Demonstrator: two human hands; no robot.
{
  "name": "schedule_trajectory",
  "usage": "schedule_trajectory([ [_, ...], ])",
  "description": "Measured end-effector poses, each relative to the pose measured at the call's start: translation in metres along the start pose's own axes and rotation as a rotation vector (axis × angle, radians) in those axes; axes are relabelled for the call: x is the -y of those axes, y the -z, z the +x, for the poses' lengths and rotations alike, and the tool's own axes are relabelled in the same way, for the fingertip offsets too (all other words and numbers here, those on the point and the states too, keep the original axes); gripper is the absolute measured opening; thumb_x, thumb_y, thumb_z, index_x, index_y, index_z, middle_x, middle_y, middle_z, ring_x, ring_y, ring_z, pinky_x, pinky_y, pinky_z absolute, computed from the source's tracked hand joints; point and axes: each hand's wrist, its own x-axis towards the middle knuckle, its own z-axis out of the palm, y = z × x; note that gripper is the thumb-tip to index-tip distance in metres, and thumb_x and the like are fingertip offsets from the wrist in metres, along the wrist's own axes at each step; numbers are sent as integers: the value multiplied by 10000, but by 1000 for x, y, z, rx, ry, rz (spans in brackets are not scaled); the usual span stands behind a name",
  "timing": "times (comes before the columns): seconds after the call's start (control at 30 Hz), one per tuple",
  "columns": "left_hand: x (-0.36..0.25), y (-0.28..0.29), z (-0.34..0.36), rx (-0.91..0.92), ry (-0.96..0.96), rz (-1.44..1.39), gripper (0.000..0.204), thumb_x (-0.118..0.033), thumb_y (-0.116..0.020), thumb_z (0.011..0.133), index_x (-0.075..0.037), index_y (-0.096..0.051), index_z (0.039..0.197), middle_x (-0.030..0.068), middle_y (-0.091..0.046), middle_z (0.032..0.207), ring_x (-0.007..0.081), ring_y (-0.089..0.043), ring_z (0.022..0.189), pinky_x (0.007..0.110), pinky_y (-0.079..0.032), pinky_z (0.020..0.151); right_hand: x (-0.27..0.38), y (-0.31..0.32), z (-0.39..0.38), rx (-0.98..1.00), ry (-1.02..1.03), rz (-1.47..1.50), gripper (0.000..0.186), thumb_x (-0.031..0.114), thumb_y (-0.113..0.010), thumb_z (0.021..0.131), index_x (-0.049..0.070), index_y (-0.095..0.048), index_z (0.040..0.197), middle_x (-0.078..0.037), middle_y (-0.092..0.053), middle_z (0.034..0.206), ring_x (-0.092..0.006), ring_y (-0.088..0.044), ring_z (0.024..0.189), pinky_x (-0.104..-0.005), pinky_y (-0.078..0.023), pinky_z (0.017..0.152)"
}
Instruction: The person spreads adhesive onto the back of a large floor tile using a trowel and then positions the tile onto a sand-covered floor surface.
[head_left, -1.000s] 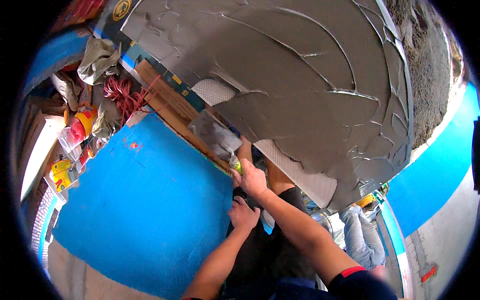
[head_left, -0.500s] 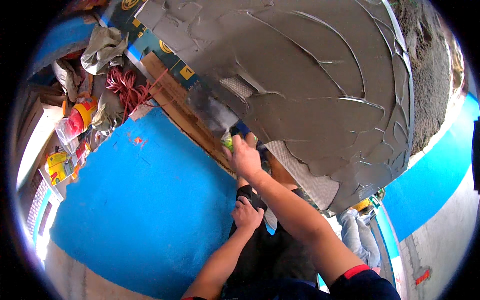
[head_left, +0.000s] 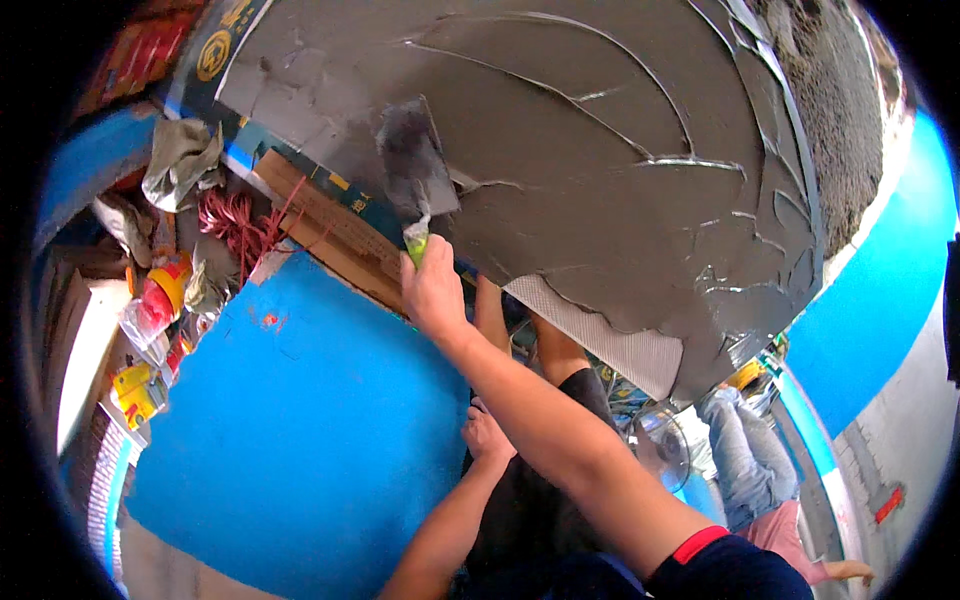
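Observation:
My right hand (head_left: 432, 292) grips the green-handled steel trowel (head_left: 418, 160), whose blade lies against grey mortar (head_left: 590, 120) spread over a large panel. A bare strip of textured backing (head_left: 610, 340) shows along the panel's lower edge. My left hand (head_left: 486, 436) is closed low by my dark-clad leg, partly behind my right forearm; what it holds, if anything, is hidden. A long cardboard piece (head_left: 320, 215) runs beside the panel's left edge, with a blue board (head_left: 280, 420) below it.
At left lie red cord (head_left: 238, 225), crumpled sacks (head_left: 180, 160), yellow packages (head_left: 138, 395) and pale boards (head_left: 90, 350). A co-worker in pale jeans (head_left: 740, 450) is at lower right, near a round transparent container (head_left: 660, 445). Rough mortar (head_left: 825, 130) borders the panel's right side.
My right hand has moved up and left, carrying the trowel onto the mortar. The small textured patch at the panel's left is now covered in grey. My left hand stays low.

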Motion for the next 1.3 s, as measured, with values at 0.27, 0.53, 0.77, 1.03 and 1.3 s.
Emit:
schedule_trajectory([
  [0.27, -1, -8, 4, 33, 31, 122, 834, -412, -686, 755, 97, -310, 1298, 218, -541, 1094, 309, -643, 894, 383, -539, 765, -78, 66, -74, -214, -376, 113, 378, 268, -521, 946, 0, -372, 1168, -319, -537, 1065, -513, -521, 991, -517, -428, 819],
  [0.53, -45, 44, -5, 61, 218, 220, 820, -398, -634, 763, 91, -296, 1328, 265, -539, 1131, 367, -616, 980, 430, -521, 821, -169, 140, -134, -486, -737, 261, 412, 256, -522, 949, -48, -346, 1163, -345, -529, 1032, -510, -518, 981, -501, -417, 816],
  [0.77, -58, 55, -8, 13, 196, 365, 803, -370, -637, 772, 67, -286, 1348, 274, -514, 1177, 401, -595, 1007, 467, -495, 851, -275, 194, -179, -616, -990, 334, 586, 316, -510, 945, -109, -294, 1286, -371, -503, 1145, -486, -517, 1054, -479, -409, 904],
  [1.03, -69, 70, -10, -67, 156, 416, 761, -352, -641, 790, 47, -299, 1340, 294, -504, 1188, 430, -570, 1032, 492, -463, 894, -405, 302, -254, -712, -946, 68, 564, 227, -590, 854, -29, -368, 1305, -272, -601, 1014, -439, -581, 969, -486, -455, 828],
  [1.3, -77, 83, -19, -54, 86, 477, 732, -358, -618, 813, 63, -319, 1332, 307, -515, 1170, 451, -565, 1012, 496, -466, 871, -514, 491, -267, -675, -892, -218, 347, 181, -627, 748, 35, -513, 1041, -252, -615, 991, -446, -575, 961, -479, -457, 812],
])
